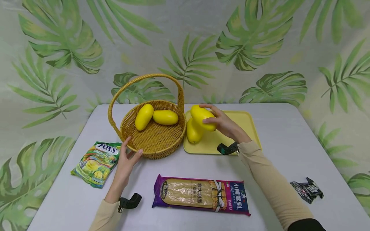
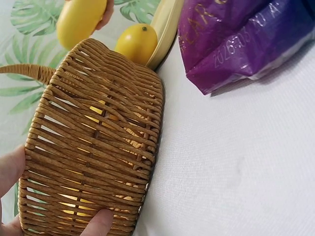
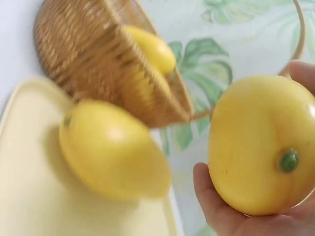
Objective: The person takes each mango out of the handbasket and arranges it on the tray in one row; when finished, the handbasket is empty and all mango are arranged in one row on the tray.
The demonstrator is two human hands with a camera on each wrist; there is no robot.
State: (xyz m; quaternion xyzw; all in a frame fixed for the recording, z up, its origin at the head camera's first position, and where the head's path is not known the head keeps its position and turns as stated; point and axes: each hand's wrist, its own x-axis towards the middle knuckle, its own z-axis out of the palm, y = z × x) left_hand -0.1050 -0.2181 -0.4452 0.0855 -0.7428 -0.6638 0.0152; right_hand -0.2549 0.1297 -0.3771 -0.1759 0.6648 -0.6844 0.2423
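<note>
The right hand point(image 1: 224, 123) grips a yellow mango-like fruit point(image 1: 201, 116), held above the yellow tray point(image 1: 237, 134). Another yellow fruit point(image 1: 194, 131) lies on the tray's left part, close to the wicker basket point(image 1: 156, 149). Inside the basket are two more yellow fruits point(image 1: 144, 117) point(image 1: 165, 117). At the basket's front left rim, the left hand point(image 1: 127, 163) holds the rim between thumb and fingers; in the left wrist view its thumb rests on the woven side point(image 2: 88, 147). In the right wrist view the gripped fruit point(image 3: 261, 142) shows a green stem spot.
A green candy bag point(image 1: 96, 163) lies left of the basket. A purple pasta package point(image 1: 202, 195) lies at the front middle of the white table point(image 1: 277, 128). A small black-and-white item point(image 1: 307, 190) is at the right. The basket's tall handle point(image 1: 144, 77) arches up behind.
</note>
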